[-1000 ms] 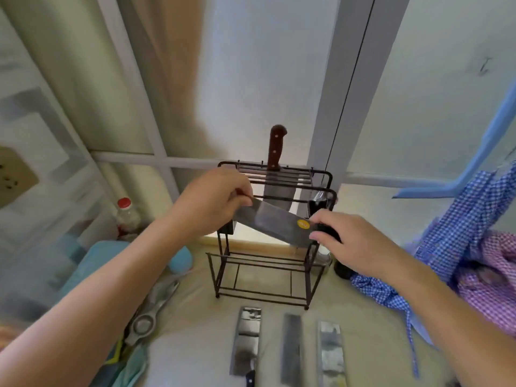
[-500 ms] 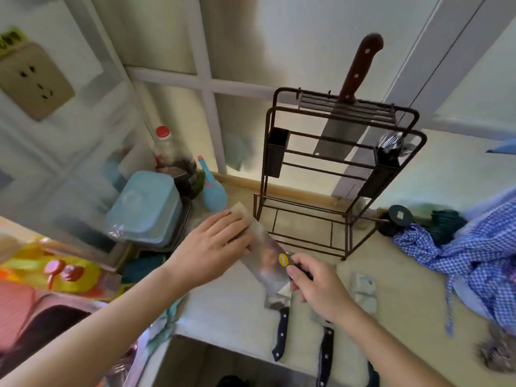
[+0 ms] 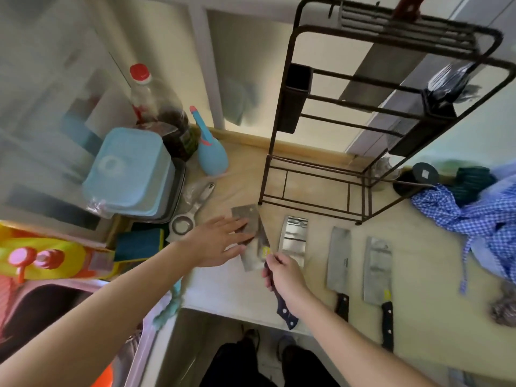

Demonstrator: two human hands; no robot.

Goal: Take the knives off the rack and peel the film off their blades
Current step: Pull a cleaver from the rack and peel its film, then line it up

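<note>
Head view: the left hand (image 3: 220, 241) lies open, fingers spread flat on the cleaver (image 3: 252, 241) blade at the bench (image 3: 418, 263) near edge. The right hand (image 3: 284, 277) grips its dark handle. Three knives (image 3: 339, 261) lie on the bench to the right. The rack (image 3: 363, 113) stands beyond, one knife (image 3: 374, 71) in its top slots.

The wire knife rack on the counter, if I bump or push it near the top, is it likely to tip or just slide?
Probably tips before sliding. The rack looks tall over a narrow base frame, and its open wire suggests it is light. A knife and side cups sit high up, likely raising its balance point, so push low near the base.
</note>
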